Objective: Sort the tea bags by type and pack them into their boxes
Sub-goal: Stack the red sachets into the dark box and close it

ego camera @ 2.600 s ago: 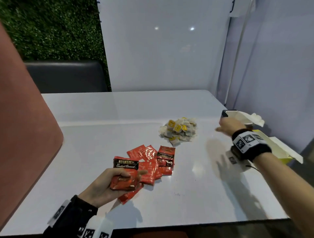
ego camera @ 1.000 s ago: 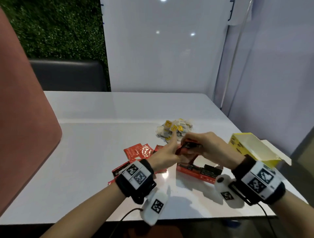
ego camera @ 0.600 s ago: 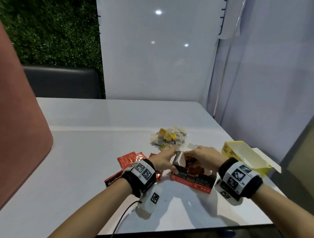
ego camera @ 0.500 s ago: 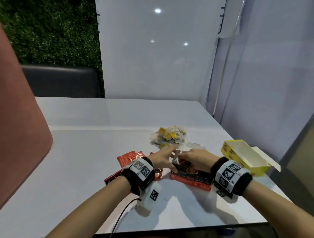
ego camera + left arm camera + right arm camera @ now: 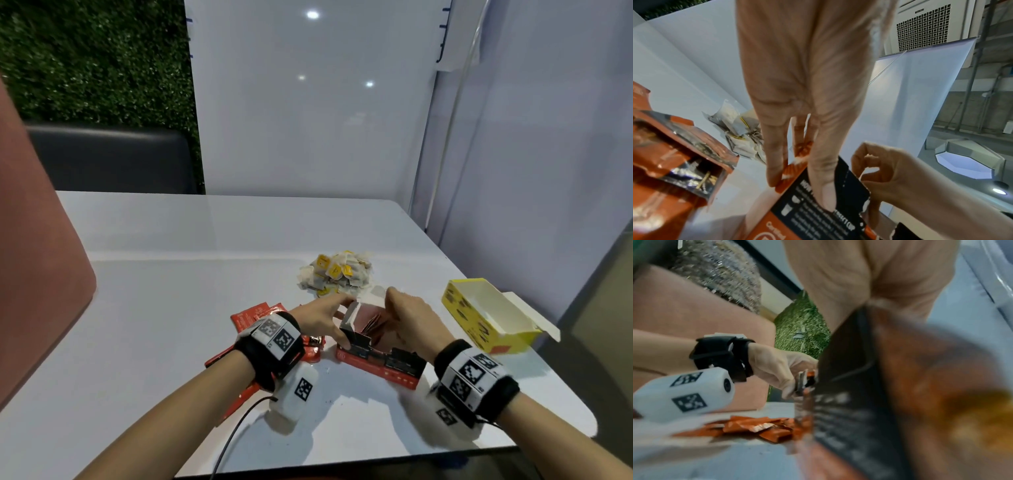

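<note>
I've got L hand (image 5: pixel 320 313) gripping red box (image 5: pixel 378 361) flap, R hand (image 5: pixel 411 317) pinching its 3 o'clock side; yellow box (image 5: pixel 486 317) at 3.

Two boxes are sitting on the surface (image 5: pixel 171 308): one red box (image 5: pixel 380 365) and one yellow box (image 5: pixel 479 325). Two heaps of tea bags are lying there, red packets (image 5: pixel 253 313) and yellow-tagged bags (image 5: pixel 337 274), each too overlapped to count. Two hands are showing.
</note>
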### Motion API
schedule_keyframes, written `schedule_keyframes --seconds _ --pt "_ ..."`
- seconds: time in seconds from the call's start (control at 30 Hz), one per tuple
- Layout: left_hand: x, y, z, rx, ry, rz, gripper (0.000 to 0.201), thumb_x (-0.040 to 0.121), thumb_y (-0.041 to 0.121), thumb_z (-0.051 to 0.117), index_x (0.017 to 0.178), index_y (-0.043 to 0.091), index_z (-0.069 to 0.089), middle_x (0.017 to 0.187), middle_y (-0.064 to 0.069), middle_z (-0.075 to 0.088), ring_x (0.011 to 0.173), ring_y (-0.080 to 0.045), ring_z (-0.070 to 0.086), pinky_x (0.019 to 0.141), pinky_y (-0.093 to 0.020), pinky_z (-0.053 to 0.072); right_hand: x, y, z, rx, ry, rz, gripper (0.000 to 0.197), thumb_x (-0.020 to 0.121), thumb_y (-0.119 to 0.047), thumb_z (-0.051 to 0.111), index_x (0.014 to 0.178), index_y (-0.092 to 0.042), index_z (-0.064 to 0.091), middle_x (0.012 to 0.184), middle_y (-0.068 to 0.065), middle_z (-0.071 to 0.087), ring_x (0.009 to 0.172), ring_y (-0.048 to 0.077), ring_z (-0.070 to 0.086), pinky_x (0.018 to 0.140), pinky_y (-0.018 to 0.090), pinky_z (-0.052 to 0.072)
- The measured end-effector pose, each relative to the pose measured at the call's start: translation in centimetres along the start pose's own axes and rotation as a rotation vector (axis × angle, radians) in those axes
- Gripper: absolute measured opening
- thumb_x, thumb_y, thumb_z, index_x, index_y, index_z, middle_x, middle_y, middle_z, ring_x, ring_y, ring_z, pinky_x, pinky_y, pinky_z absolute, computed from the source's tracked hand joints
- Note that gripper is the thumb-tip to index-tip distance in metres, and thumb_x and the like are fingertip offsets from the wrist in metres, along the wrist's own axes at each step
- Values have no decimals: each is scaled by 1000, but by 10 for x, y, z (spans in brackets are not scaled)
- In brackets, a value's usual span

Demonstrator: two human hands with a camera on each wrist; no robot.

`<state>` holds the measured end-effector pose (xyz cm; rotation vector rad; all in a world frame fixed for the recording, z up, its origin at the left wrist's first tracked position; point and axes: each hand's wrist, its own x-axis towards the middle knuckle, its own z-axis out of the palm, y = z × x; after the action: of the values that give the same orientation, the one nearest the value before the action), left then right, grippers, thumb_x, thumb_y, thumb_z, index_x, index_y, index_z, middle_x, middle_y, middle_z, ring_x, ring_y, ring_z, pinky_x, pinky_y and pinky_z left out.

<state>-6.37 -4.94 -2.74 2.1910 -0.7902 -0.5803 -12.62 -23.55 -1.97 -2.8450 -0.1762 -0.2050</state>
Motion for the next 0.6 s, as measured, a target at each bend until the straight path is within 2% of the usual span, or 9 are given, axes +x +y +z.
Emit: schedule_keyframes --seconds 0.1,0.13,0.2,0.27,0.33,0.4,0.47,0.53,0.6 --pt "1 2 4 -8 -7 3 81 69 5 78 137 10 35 137 -7 42 125 -22 44 106 -35 38 7 -4 15 119 11 -10 23 72 0 58 69 -18 43 72 1 55 66 19 56 59 26 44" --pt "1 3 5 -2 -5 5 81 69 5 78 137 10 35 137 -7 42 125 -21 45 106 -34 39 10 -7 19 132 -10 -9 19 74 -2 58 72 -18 48 75 3 60 70 20 60 63 29 49" --pt "2 3 6 15 8 16 80 69 6 79 137 9 36 136 -6 42 125 -21 45 103 -29 40 15 -15 22 100 -56 15 12 79 -5 60 89 -11 59 89 10 66 83 26 63 69 31 50" --pt "3 3 6 38 24 30 79 68 6 79 135 9 38 135 -7 44 124 -20 46 100 -26 39 21 -18 24 66 -90 42 18 82 -7 60 100 -7 60 98 12 66 92 29 61 73 31 47" --pt "5 2 5 52 25 30 79 68 6 80 135 9 38 135 -6 44 123 -20 46 97 -23 39 25 -17 26 54 -104 49 21 83 -9 60 104 -8 59 104 13 66 97 29 60 76 31 45" --pt "6 2 3 69 24 25 81 67 7 80 136 10 38 136 -6 44 124 -22 47 98 -26 41 25 -16 28 66 -113 49 26 85 -10 59 110 -8 56 109 13 64 101 29 58 76 28 42" --pt "5 0 -1 88 12 13 87 67 8 81 139 13 34 139 -6 43 127 -24 44 104 -35 40 23 -15 30 93 -121 62 31 85 -14 61 114 -8 54 111 13 64 103 29 58 79 29 44" --pt "-5 -2 -12 65 26 1 95 69 10 79 146 19 23 146 -2 37 133 -22 38 108 -36 37 21 -15 30 100 -122 80 29 85 -19 64 110 -8 54 109 13 64 100 27 59 80 31 47" --pt "-27 -7 -32 49 84 -14 95 76 12 74 148 22 14 144 4 35 132 -15 36 106 -27 35 18 -14 25 105 -104 86 17 85 -20 63 97 -12 53 103 12 64 94 26 60 77 32 49"
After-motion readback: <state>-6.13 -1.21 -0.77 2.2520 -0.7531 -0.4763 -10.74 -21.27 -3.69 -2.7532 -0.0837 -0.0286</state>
